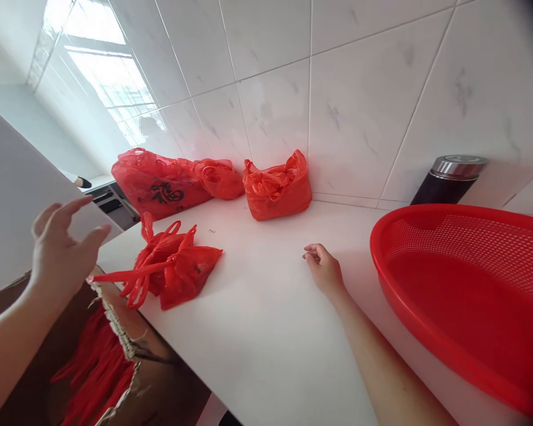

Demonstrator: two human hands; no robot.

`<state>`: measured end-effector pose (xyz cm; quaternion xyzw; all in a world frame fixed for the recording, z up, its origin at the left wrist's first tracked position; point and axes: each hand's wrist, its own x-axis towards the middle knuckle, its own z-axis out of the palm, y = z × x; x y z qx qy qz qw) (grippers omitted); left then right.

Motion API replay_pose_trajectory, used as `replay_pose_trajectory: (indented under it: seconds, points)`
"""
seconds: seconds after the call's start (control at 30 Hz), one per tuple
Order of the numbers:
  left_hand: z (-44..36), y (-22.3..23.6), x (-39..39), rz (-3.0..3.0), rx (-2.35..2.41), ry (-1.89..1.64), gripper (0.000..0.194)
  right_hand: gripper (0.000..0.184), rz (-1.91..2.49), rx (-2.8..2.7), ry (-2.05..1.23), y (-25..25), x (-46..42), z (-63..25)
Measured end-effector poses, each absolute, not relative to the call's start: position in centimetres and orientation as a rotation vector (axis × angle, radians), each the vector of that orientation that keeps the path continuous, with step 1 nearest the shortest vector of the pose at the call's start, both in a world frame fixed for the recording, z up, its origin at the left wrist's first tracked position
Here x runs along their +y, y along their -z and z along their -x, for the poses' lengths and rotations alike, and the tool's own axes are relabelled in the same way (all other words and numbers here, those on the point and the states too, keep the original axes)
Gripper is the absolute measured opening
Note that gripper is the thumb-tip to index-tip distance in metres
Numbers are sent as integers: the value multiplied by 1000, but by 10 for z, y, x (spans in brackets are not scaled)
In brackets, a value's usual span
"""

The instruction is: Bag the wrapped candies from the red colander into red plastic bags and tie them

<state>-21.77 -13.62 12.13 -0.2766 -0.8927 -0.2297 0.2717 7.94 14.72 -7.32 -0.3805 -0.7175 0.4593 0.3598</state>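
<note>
Box (128, 349) of red bags

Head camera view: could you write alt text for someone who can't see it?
A person's right hand rests loosely curled on a white counter, while the open left hand hovers beside a small red plastic bag. More red bags sit against the tiled wall; a red perforated basket stands right.

White counter (266, 331): red bags (173, 269), red basket (466, 296), steel-capped flask (453, 177)

head view | looks forward-down, tilted | close over countertop (266, 331)
</note>
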Motion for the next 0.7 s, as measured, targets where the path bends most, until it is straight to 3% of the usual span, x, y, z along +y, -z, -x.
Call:
replay_pose_trajectory:
  seconds: [0.1,0.37,0.7]
  points:
    - [233,-118,-118,1026,-2521,473,53,22,986,-1865,-1180,73,146,-80]
    - [256,-26,-90,1264,-2954,199,49,20,975,-1904,-1153,73,144,-81]
    - [264,-26,-117,963,-2867,247,65,19,968,-1940,-1133,75,145,-79]
